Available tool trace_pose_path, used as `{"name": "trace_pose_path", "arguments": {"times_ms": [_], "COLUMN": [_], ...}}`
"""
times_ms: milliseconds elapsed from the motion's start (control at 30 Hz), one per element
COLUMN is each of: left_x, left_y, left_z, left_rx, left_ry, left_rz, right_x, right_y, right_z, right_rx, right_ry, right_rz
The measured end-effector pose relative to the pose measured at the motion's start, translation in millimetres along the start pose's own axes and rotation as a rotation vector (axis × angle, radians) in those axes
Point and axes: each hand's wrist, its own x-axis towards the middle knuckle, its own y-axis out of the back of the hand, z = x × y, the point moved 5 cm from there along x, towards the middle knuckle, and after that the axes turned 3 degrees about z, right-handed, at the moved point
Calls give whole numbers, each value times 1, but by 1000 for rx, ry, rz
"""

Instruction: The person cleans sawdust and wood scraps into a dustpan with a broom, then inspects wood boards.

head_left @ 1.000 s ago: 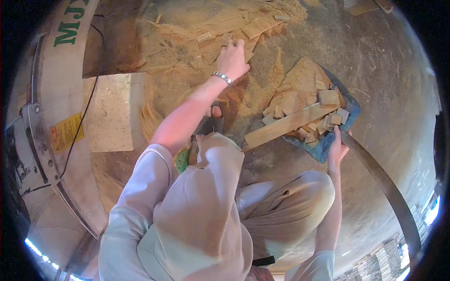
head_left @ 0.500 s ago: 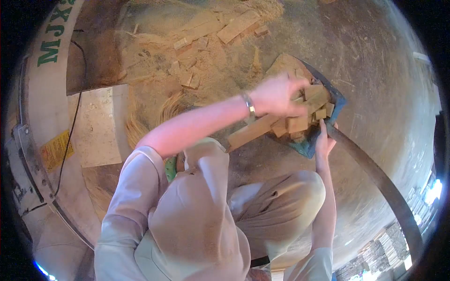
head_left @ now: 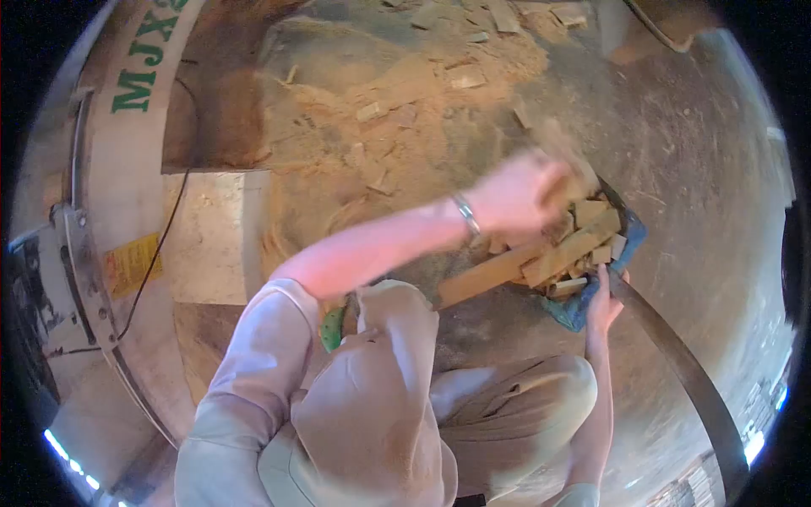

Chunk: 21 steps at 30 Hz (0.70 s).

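Observation:
My left hand [head_left: 515, 193], with a bracelet at the wrist, is blurred over the back left of a blue container [head_left: 635, 238]. Its fingers look curled beside a smeared tan shape, and their grip is unclear. Wood offcuts [head_left: 583, 241] fill the container, and a longer wood piece [head_left: 486, 277] sticks out toward my knees. My right hand [head_left: 600, 306] is closed on the container's near right edge, thumb on top and fingers partly hidden behind. A long dark curved strip [head_left: 676, 351] runs from beside this hand to the lower right.
Sawdust [head_left: 422, 97] and scattered wood scraps [head_left: 467, 78] lie on the floor beyond my left arm. To the left stand a pale block [head_left: 207, 237] and a machine frame [head_left: 139, 169] with green letters and a cable. My bent knees are near the container.
The view has shifted, so most things sit lower and farther right. My left hand has moved from above the offcuts toward the container's back left side. My right hand keeps its hold.

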Motion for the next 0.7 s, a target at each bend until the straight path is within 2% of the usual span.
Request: {"name": "trace_pose_path", "arguments": {"times_ms": [33,100,167,233,267,300,333,367,400,433,467,500,567,667,700], "left_x": [-10,-31,-68,-133,-172,-222,-285,-345,-398,-431,-490,-542,-625,-636,-623], "left_y": [-12,5,47,94,120,134,134,133,130,127,104,81,44,31,29], "left_z": [14,23,0,-33,-34,-46,-68,-84,-84,-66,-76,-90,-116,-114,-107], "left_rx": [50,-19,46,214,350,548,754,732,695,583,467,390,310,108,139], "left_ry": [-110,0,54,259,521,464,542,790,1037,1147,1321,1410,1494,1566,1492], "left_rz": [-14,-36,163,344,334,444,430,338,244,272,123,31,-58,-84,-147], "right_x": [2,0,2,1,1,1,1,0,-2,-5,-8,-8,-5,1,2], "right_y": [-2,0,6,10,8,7,7,8,7,5,1,1,4,4,7], "right_z": [-2,-7,3,8,6,4,5,6,9,1,-6,-3,3,7,6], "right_rx": [-12,-58,-69,-123,-100,-108,-115,-81,-48,-34,-20,-9,10,-4,-35], "right_ry": [14,33,79,138,115,102,91,78,61,36,12,25,51,-19,0], "right_rz": [-3,-17,-31,-10,-32,-67,-102,-69,-35,-44,-51,-43,-18,-78,-63]}}
